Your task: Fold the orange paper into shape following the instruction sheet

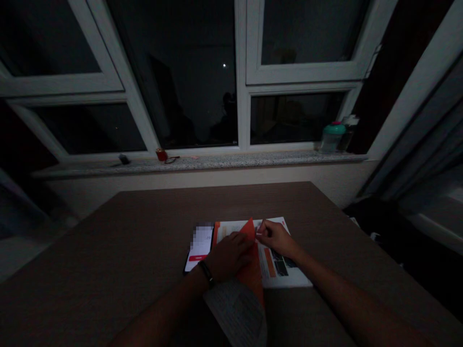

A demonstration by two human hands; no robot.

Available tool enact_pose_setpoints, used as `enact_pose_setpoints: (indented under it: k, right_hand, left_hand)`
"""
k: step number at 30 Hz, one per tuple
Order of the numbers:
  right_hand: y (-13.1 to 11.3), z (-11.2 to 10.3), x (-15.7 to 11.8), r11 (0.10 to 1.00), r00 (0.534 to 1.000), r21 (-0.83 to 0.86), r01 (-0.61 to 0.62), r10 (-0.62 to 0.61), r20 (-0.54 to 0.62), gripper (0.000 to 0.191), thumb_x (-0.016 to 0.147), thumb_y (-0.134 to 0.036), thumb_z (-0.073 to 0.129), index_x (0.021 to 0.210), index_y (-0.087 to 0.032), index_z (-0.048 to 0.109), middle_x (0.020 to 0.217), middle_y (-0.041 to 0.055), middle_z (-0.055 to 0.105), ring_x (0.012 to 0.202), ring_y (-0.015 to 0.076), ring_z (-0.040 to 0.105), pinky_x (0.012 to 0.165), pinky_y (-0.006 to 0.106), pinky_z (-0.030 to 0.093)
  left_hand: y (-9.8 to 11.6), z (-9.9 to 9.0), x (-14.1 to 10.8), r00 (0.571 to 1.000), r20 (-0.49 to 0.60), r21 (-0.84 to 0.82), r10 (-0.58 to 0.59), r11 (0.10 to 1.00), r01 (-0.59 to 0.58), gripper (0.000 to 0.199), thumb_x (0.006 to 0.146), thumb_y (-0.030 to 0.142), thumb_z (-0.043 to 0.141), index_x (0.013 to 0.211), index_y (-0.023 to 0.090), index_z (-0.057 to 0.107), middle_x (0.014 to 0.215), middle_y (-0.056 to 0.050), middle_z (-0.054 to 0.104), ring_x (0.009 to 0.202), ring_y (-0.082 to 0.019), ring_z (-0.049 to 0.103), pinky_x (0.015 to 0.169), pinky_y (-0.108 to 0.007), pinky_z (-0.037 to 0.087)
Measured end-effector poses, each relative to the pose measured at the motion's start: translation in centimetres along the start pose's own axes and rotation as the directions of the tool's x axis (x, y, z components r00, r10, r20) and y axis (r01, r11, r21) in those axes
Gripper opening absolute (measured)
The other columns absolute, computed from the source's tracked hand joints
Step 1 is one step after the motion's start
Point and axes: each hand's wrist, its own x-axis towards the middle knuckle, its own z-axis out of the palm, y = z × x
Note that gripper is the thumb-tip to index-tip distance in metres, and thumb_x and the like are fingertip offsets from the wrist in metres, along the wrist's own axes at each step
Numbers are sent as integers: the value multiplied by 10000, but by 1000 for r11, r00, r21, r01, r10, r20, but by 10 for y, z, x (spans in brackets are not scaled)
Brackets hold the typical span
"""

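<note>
A printed booklet (302, 278) lies open on the table, its pages white with orange blocks and dark pictures. Over its middle stands a bent orange sheet (257, 277), its lower part turned toward me and showing a grey printed side. My left hand (231, 253), with a dark band on the wrist, rests on the sheet with fingers stretched out. Just right of the sheet's upper edge, my right hand (277, 236) is closed in a pinch; a small pale bit shows at its fingertips, too dim to name. A phone (200, 246) with a lit screen lies left of the booklet.
The brown wooden table (144, 226) reaches toward a stone windowsill (217, 163). On the sill stand a teal-lidded bottle (333, 137), another clear bottle (349, 130) and a small red item (161, 154). A curtain (415, 130) hangs at the right. The room is dim.
</note>
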Motion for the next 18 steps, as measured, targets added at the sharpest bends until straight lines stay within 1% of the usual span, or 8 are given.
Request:
enact_pose_setpoints:
  k: [7, 13, 15, 18]
  right_hand:
    - [4, 1, 1, 994, 999, -96, 48, -45, 30, 125, 788, -248, 656, 734, -184, 563, 621, -39, 547, 572, 116, 491, 545, 217, 354]
    - [6, 0, 1, 999, 1000, -30, 12, -12, -2, 151, 792, -285, 666, 742, -184, 567, 631, -28, 569, 581, 124, 504, 538, 218, 367]
    - [7, 0, 0, 1000, 1000, -19, 2, -2, 7, 157, 790, -290, 670, 742, -185, 564, 623, -29, 572, 570, 122, 499, 532, 217, 364]
    - [6, 0, -1, 1000, 999, -23, 13, -12, 50, 147, 785, -272, 669, 741, -185, 559, 613, -35, 566, 562, 118, 492, 527, 213, 355]
  left_hand:
    - [0, 2, -1, 1000, -6, 14, 8, 1000, -8, 408, 966, 337, 546, 1357, 241, 475, 1354, -93, 485, 1236, -284, 445, 1031, -456, 402]
    - [1, -1, -1, 1000, 19, 26, 10, 1000, -11, 428, 965, 342, 548, 1372, 239, 462, 1355, -100, 478, 1222, -283, 459, 1024, -450, 411]
    - [0, 0, -1, 1000, 19, 25, 16, 1000, -17, 418, 968, 357, 545, 1362, 236, 473, 1361, -102, 474, 1223, -284, 462, 1023, -452, 414]
    - [-1, 2, -1, 1000, 6, 27, 17, 1000, -17, 397, 970, 373, 542, 1337, 227, 497, 1376, -107, 464, 1244, -289, 449, 1035, -457, 405]
